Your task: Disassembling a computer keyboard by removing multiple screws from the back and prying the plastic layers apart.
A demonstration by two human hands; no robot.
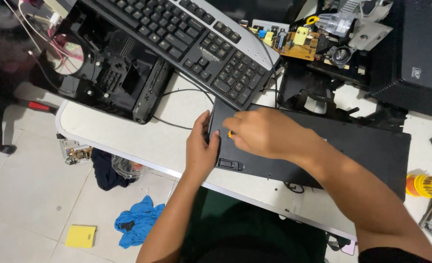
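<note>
A black keyboard lies face down (362,146) on the white table (128,131), its flat underside up. My left hand (201,148) grips its left end, thumb on the underside. My right hand (262,131) reaches across and pinches a small orange-tipped tool (230,134) against the underside near the left end. A fold-out foot (230,164) shows near the front edge.
A second black and silver keyboard (196,41) lies keys up at the back, over an open black casing (113,73). A circuit board (294,41) and black speaker box (420,48) are at the back right. A yellow screwdriver handle (428,186) lies right. Blue cloth (138,221) is on the floor.
</note>
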